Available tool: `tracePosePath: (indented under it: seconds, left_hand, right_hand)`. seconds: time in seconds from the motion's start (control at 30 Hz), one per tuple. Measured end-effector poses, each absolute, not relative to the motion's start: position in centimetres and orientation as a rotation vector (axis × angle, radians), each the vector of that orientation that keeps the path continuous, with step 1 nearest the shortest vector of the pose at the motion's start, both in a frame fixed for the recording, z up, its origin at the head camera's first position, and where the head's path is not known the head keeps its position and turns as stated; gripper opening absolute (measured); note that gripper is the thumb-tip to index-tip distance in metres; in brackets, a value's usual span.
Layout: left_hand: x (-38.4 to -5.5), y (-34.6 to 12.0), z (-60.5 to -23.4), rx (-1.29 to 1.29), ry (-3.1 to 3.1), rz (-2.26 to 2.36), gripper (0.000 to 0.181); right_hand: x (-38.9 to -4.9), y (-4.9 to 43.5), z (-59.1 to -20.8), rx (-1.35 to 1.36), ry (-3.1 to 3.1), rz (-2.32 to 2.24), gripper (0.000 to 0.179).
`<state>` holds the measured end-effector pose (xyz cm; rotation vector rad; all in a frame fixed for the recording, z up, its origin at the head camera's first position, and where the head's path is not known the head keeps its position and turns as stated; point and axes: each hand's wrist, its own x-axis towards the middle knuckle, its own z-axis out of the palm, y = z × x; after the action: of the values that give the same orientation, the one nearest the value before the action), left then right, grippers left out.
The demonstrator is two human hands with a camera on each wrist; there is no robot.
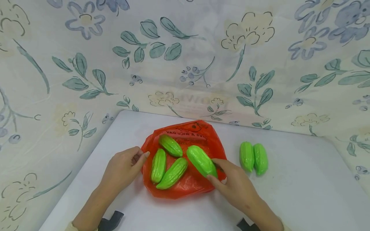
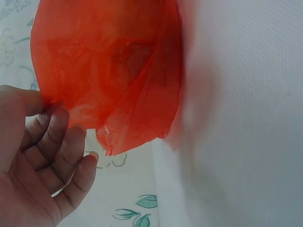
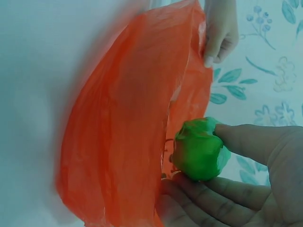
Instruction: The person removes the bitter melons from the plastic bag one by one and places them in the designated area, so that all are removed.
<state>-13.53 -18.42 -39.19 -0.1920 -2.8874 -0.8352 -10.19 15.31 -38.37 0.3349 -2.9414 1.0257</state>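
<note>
A red plastic bag (image 1: 196,187) stands with its mouth spread wide on the white table. My left hand (image 1: 122,168) pinches its left rim between thumb and forefinger, as the left wrist view also shows. In my right hand (image 1: 235,183) is a bright green ridged gourd (image 1: 201,160), much like a bitter melon, gripped by one end above the bag's right side. The right wrist view shows thumb and fingers around this gourd (image 3: 199,150) at the bag's mouth. Inside the bag lie three similar gourds (image 1: 172,173), toward its left and back.
Two more green gourds (image 1: 246,156) lie side by side on the white table (image 1: 300,179), right of the bag. A flower-printed cloth (image 1: 202,64) rises behind and to the left of the table. Dark straps (image 1: 112,221) show near both wrists.
</note>
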Motion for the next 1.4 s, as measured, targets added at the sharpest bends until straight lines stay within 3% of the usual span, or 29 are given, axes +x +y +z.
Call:
tracePosePath:
  seconds: [0.63,1.4]
  left_hand:
    - [-13.5,-18.4,-39.5,-0.218,-2.874,-0.835,0.014]
    - [-13.6,-18.4,-39.6,-0.220,-2.871,-0.803,0.015]
  right_hand:
    - [-8.9,17.6,-39.0,0.413,-2.869,1.045,0.053]
    - [-7.6,19.2,-39.2,0.234,-2.917,1.097,0.050]
